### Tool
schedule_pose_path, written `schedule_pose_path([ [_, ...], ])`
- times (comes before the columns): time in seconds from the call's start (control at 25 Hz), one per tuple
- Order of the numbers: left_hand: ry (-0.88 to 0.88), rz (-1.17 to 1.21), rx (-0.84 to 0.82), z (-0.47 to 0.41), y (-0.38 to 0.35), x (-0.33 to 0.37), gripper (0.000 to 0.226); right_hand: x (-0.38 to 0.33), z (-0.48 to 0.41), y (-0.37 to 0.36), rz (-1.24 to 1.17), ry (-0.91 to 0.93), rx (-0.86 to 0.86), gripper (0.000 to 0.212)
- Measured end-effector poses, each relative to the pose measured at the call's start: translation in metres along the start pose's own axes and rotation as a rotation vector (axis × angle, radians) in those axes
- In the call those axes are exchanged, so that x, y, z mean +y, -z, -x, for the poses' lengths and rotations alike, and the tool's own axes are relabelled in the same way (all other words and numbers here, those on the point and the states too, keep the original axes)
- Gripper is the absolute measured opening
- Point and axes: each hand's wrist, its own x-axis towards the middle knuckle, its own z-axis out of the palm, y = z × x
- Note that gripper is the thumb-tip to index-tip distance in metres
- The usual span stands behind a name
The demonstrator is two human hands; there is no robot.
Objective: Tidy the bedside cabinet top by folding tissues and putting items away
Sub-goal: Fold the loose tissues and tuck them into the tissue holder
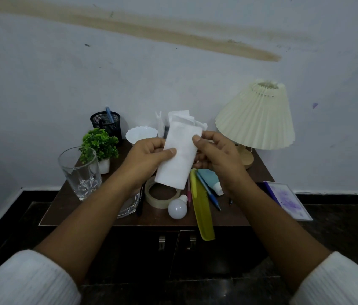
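Folded tissue (178, 155): a white oblong strip, held upright and slightly tilted in the air above the middle of the worktop (68, 205), between both hands
Left hand (149, 157): grip closed on the tissue's left edge, thumb pressed across the front, fingers behind the sheet
Right hand (215, 155): grip pinching the upper right edge, thumb tip on the front, the other fingers curled behind
Loose tissues (180, 117): a crumpled white bunch standing at the back of the worktop, partly hidden by the held strip
Lamp (255, 115): cream pleated shade, back right corner, base partly hidden by the right hand
Pen holder (107, 124): black mesh cup at back left, a blue item standing in it
Plant (99, 144): small green plant in a white pot, in front of the pen holder
Bowl (140, 134): white, scalloped rim, just right of the pen holder
Glass (79, 172): clear tumbler, upright, near the left edge
Tape roll (162, 195): lies flat below the tissue
Bulb (177, 208): white, on its side, just beside the tape roll
Comb (201, 208): yellow-green, its end overhanging the front edge
Blue pen (209, 192): lies slantwise right of the comb
Tube (213, 181): pale blue with a white cap, beside the pen
Card (288, 200): purple-printed, at the right edge
Sleeves (26, 280): white, at both lower corners
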Motion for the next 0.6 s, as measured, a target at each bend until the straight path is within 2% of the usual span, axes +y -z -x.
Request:
schedule_pose_path([
  [0.08,0.090,0.129,0.056,-0.002,-0.003,-0.002,0.020,0.000,0.001,0.000,-0.009,-0.038,-0.003,0.024],
  [0.2,0.180,0.245,0.022,-0.002,-0.011,-0.003,0.023,0.002,0.003,0.000,0.010,-0.027,-0.010,0.014],
  [0.4,0.132,0.291,0.024,0.000,-0.017,-0.004,0.032,0.005,0.003,-0.003,0.043,0.005,0.003,0.009],
  [0.6,0.151,0.391,0.066,-0.001,-0.016,-0.005,0.036,0.007,0.005,-0.006,0.071,-0.002,-0.085,0.012],
])
